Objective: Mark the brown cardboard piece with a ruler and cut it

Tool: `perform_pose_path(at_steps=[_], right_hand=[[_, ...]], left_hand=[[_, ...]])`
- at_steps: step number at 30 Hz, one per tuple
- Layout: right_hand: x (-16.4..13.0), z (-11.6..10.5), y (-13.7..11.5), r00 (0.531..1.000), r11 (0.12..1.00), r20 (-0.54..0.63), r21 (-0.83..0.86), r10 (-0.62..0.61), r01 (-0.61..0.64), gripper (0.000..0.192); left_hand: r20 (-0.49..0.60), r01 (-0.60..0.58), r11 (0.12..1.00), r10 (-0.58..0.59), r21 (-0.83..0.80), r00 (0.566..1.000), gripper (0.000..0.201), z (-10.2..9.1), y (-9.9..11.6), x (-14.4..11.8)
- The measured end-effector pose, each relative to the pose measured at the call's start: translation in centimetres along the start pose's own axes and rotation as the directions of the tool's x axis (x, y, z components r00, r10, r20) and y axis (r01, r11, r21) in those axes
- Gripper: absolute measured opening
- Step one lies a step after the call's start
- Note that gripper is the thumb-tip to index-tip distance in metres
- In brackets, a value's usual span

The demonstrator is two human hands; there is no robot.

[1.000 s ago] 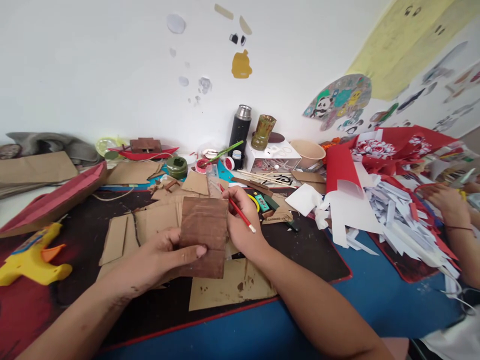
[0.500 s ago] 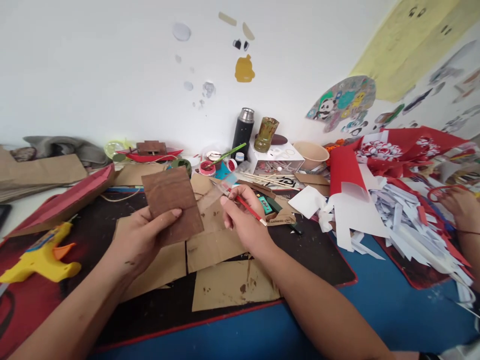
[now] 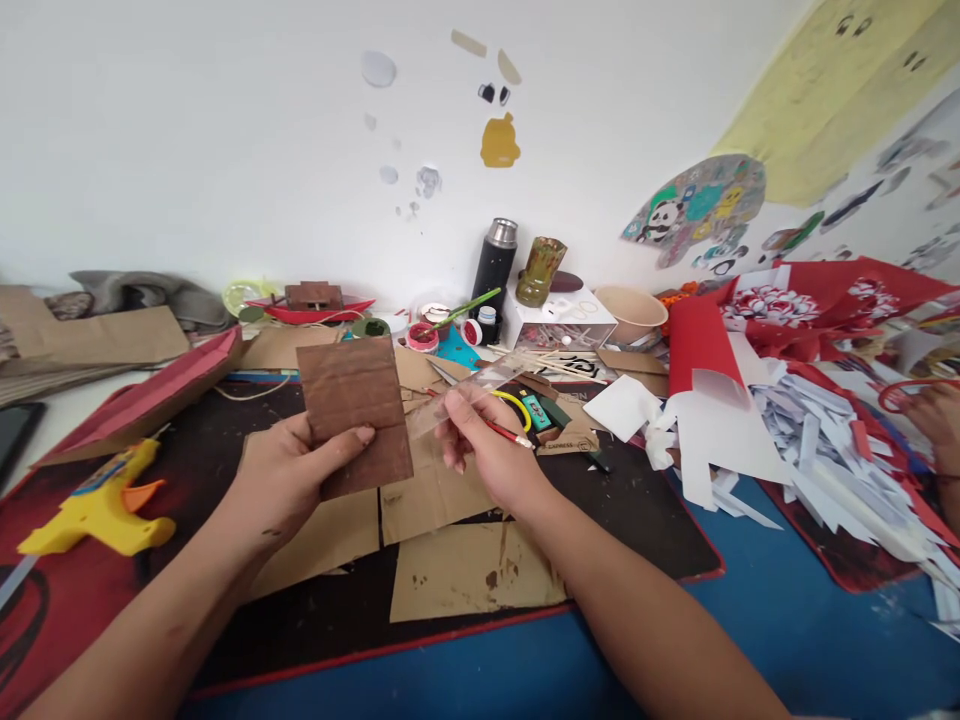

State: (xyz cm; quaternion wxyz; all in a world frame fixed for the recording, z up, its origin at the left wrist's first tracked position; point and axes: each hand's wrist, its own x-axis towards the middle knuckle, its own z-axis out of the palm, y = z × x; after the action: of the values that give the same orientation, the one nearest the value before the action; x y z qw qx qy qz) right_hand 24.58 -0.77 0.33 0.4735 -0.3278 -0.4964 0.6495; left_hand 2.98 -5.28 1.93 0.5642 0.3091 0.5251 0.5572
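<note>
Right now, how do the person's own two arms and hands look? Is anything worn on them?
Both forearms are bare up to the bottom edge of the picture: no sleeves show. The left hand and the right hand wear no gloves, and no rings, watch or bracelet can be seen. Small dark smudges mark the left hand and wrist. The fingernails are short and plain.
</note>
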Motion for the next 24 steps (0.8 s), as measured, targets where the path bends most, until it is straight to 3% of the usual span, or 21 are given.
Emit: perform_pose_path(at_steps=[3, 7, 12, 17, 24], right_hand=[[0.2, -0.1, 0.1, 0.999, 0.999, -0.017, -0.023, 0.03, -0.03, 0.056], [0.2, -0.1, -0.2, 0.999, 0.998, -0.024, -0.05, 0.042, -0.043, 0.052], [0.1, 0.0, -0.6, 0.991, 1.0, -0.128, -0.016, -0.025, 0.023, 0.049], [0.3, -0.1, -1.2, 0.963, 0.994, -0.259, 0.058, -0.075, 0.093, 0.05], [0.2, 0.1, -1.5, 0.961, 0.994, -0.266, 0.066, -0.071, 0.092, 0.05]], left_hand=[[0.021, 0.019, 0.999, -0.02, 0.042, 1.0, 0.06, 0.1, -0.2, 0.0], [-0.009, 0.022, 0.999, -0.022, -0.023, 1.0, 0.06, 0.7, 0.0, -0.1], [-0.063, -0.101, 0.979, 0.091, -0.177, 0.994, 0.054, 1.0, 0.7, 0.3], [-0.109, -0.203, 0.952, 0.182, -0.229, 0.977, 0.046, 0.7, 1.2, 0.7], [-0.12, -0.242, 0.94, 0.219, -0.24, 0.968, 0.046, 0.5, 1.0, 0.9]])
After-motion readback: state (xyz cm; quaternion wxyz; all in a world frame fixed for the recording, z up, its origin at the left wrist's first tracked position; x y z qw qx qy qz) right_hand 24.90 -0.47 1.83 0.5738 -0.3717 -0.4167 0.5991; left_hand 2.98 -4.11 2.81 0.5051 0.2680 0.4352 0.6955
